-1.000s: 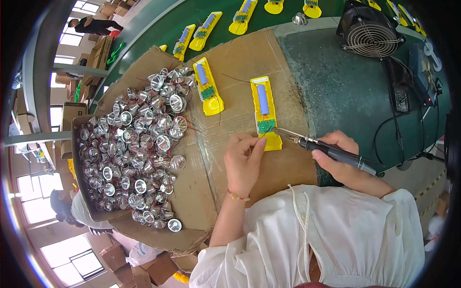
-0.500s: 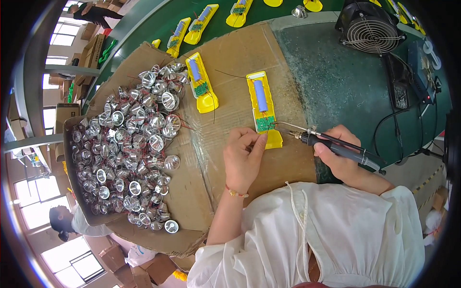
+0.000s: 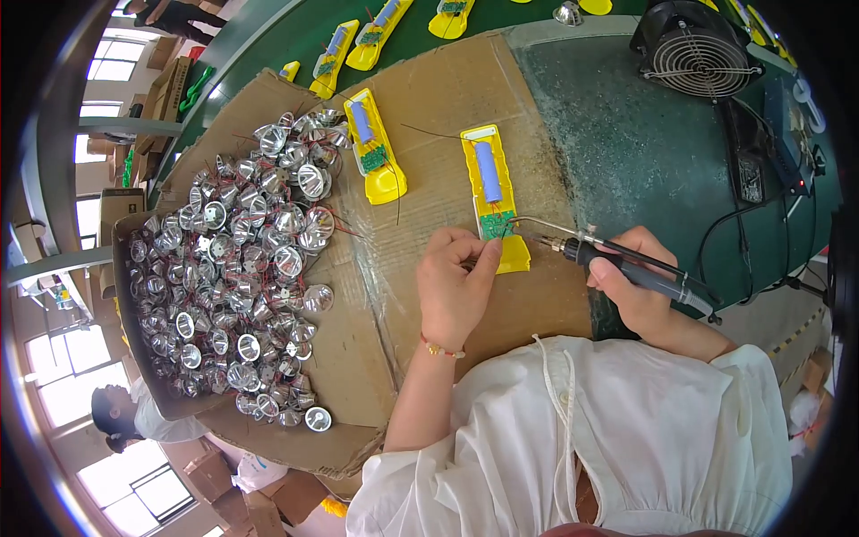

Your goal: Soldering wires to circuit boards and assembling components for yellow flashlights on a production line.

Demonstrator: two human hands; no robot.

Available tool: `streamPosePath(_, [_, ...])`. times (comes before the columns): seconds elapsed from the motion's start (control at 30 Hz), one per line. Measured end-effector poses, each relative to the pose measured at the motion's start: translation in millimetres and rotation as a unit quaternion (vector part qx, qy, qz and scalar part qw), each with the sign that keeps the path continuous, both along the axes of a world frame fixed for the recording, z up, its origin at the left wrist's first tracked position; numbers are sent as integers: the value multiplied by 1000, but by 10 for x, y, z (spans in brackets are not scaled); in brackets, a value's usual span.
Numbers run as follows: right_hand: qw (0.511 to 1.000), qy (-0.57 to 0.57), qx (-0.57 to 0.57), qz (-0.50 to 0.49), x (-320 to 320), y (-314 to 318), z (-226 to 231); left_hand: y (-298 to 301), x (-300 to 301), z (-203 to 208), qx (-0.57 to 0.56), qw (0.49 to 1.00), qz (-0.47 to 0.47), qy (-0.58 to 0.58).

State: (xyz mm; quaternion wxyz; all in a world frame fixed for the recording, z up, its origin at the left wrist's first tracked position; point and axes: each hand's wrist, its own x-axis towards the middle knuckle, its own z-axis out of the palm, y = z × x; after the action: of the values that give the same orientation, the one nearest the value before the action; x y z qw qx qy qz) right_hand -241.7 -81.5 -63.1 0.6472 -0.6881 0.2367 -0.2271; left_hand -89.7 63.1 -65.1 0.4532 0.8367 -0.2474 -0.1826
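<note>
A yellow flashlight housing (image 3: pixel 505 183) lies on the cardboard in front of me, with a blue cylindrical battery (image 3: pixel 488 172) and a small green circuit board (image 3: pixel 491 225) in it. At the board's lower edge my left hand (image 3: pixel 458 277) is closed in a pinch, on what looks like a thin dark wire; the fingers partly hide it. My right hand (image 3: pixel 637 285) grips a soldering iron (image 3: pixel 626 274) with a thin curved metal tube along it. The iron's tip and the tube's end are at the right side of the board.
Left of the hands, a cardboard box (image 3: pixel 362 394) holds many silver reflector cups (image 3: pixel 288 262) with red wires. A second yellow housing (image 3: pixel 386 184) lies nearby, and several more line the green bench behind. A black fan (image 3: pixel 702 64) stands at the back right, near cables.
The whole view has shifted slightly. Both hands stay at the circuit board, the left in its pinch and the right holding the soldering iron beside it.
</note>
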Motion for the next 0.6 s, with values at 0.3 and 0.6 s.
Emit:
streamPosePath(0.3, [999,-4,-26,37,-26,-33,-26,-12,35,30,19,1000,-8,20])
streamPosePath(0.6, [999,-21,33,-15,-18,-29,4,-29,65,67,18,999,-17,46])
